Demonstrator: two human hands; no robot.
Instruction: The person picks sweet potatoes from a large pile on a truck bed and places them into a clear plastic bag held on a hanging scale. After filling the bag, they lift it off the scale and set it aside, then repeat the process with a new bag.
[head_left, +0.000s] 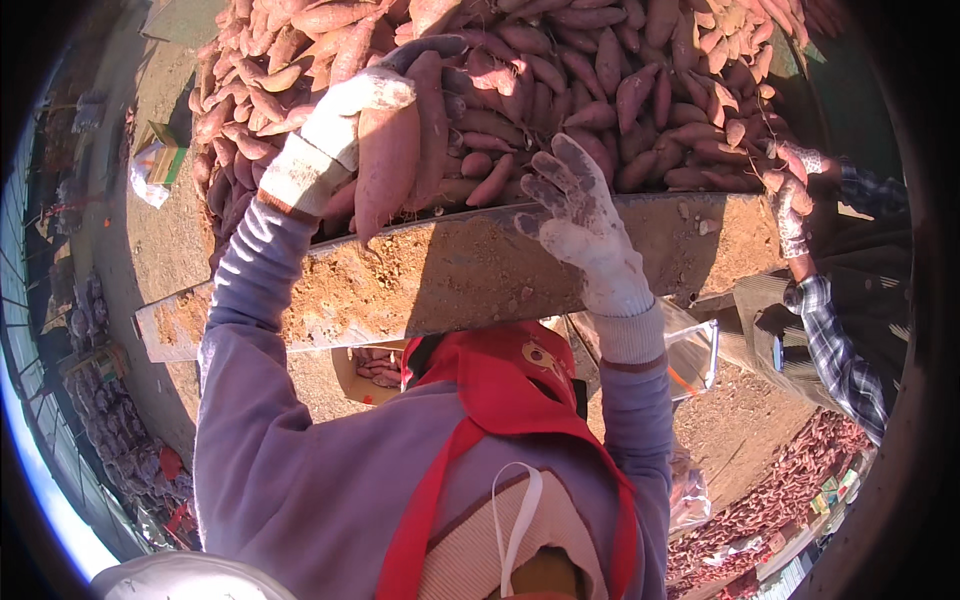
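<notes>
My left hand (356, 112), in a soiled white knit glove, grips a large sweet potato (388, 169). Another long sweet potato (427, 127) lies against it under my curled fingers; whether I hold that one too is partly hidden. Both hang at the near edge of a big heap of red-skinned sweet potatoes (592, 67). My right hand (581, 202), gloved the same way, is above a dirt-covered ledge (360, 285) with its fingers spread and nothing in them. Its fingertips reach toward the heap.
At right, a co-worker's gloved hands (791, 195) hold sweet potatoes beside the ledge's end. Beneath the ledge stands a cardboard box (352, 375) with sweet potatoes inside. An open carton (165, 154) sits on the ground at left. More sweet potatoes (780, 480) spread across the ground at lower right.
</notes>
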